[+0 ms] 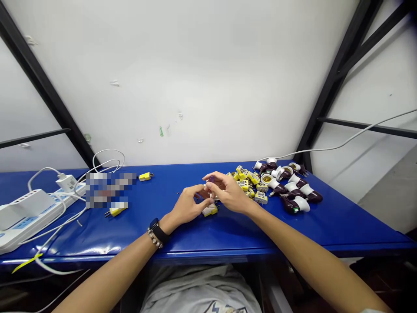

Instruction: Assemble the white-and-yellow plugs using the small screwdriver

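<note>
My left hand (190,203) and my right hand (230,191) meet above the blue table, with fingers curled around a small object between them. That object is mostly hidden by the fingers; a pale part and a dark purple part show. Just below my fingertips lies a yellow and white plug adapter (210,210), its prongs pointing right. Beside my right hand is a pile of yellow adapters (261,198), and farther right lie several dark purple and white lamp sockets (295,190).
On the blue table (156,234), a white power strip (19,234) with tangled cables occupies the left. Two yellow plugs, one at the back (145,176) and one nearer (117,210), lie left of my hands. Black frame bars rise at both sides.
</note>
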A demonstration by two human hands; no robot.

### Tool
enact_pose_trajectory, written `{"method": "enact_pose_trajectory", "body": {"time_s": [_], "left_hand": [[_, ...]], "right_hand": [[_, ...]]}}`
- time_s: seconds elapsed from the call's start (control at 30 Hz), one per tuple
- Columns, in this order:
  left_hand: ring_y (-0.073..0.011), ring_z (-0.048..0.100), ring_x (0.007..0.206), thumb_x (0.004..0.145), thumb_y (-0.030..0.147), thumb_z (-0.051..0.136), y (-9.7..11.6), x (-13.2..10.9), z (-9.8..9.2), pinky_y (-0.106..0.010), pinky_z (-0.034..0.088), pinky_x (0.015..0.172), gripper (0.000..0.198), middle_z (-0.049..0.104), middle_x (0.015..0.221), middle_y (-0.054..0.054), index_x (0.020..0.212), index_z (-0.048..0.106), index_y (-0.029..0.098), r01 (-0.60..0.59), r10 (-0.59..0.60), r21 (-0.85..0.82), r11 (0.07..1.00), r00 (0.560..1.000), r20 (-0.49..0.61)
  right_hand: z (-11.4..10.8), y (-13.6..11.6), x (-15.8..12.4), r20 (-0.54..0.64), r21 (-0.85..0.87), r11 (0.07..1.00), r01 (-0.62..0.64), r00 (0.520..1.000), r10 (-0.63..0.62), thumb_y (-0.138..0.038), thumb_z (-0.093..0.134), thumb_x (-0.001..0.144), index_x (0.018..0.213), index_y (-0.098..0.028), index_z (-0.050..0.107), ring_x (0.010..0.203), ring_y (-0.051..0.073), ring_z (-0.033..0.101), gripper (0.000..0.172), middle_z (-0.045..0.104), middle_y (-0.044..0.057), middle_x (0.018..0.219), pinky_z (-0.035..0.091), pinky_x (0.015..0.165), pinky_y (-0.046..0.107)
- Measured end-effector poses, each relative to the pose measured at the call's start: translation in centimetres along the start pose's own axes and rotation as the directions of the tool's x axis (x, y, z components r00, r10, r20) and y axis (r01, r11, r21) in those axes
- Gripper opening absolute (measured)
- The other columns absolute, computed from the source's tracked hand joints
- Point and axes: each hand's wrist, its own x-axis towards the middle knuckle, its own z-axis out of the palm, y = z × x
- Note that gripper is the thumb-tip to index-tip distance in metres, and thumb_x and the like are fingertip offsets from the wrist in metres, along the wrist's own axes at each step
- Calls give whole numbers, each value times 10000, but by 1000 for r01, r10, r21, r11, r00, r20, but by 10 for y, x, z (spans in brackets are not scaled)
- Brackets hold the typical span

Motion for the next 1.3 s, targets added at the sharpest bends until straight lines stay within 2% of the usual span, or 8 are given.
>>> {"method": "enact_pose_trajectory", "body": {"time_s": [0.17,0.3,0.5,0.7,0.87,0.97,1.13,1.3], "left_hand": [[-192,687,874,910,312,616,3,-2,-9,-282,510,748,244,757,987,-53,1103,701,191,-41,40,27,999,998,49],[-178,673,810,880,266,646,-1,-3,-11,-279,503,732,190,763,936,-51,1020,751,192,-84,78,74,994,994,79],[-169,664,751,913,279,603,-17,1,-29,-273,490,704,204,766,873,-39,990,781,217,0,-15,250,968,998,60],[-199,676,770,869,310,628,-24,-2,-54,-286,477,673,196,783,944,-7,971,793,283,127,-209,506,853,972,109],[-184,646,737,867,322,608,-14,-3,-52,-289,465,686,254,767,970,-18,1065,756,265,97,-155,525,846,986,68],[-158,620,698,885,348,589,-2,-4,-44,-278,457,704,243,753,932,-16,1044,744,247,55,-89,471,880,995,51],[-164,616,675,771,476,729,10,-7,-23,-261,419,631,323,755,912,-7,1006,744,255,-31,-63,414,910,975,211],[-150,580,609,784,384,731,5,-9,-22,-254,397,578,230,707,745,-3,955,760,234,-35,-49,351,936,973,227]], "right_hand": [[-2,0,2,-109,96,995,22,994,-11,-397,587,933,1065,-178,620,611,117,592,257,653,15,815,511,603,264],[-4,-2,6,-254,148,988,52,967,-12,-452,614,910,1035,-178,616,576,116,592,302,661,25,812,471,511,241],[-15,-4,8,-520,104,983,151,851,-76,-460,550,947,1003,-192,583,593,121,576,275,636,13,784,440,499,237],[-19,4,5,-207,-338,938,74,967,-150,-171,461,948,978,-176,698,707,147,585,240,664,34,818,443,649,275],[-10,7,2,61,-477,857,196,980,-190,-97,533,877,966,-165,734,710,138,564,230,623,21,776,420,673,269],[-7,1,0,25,-419,881,218,973,-229,-153,590,869,920,-163,726,604,111,484,146,541,-11,704,370,577,247],[-10,-12,-2,-160,-347,914,211,947,-279,-249,585,899,805,-168,674,537,101,411,152,482,-28,652,333,528,252],[-8,-12,-6,61,-577,777,252,962,-267,-311,729,787,830,-191,699,625,134,510,131,574,-7,702,350,606,269]]}}
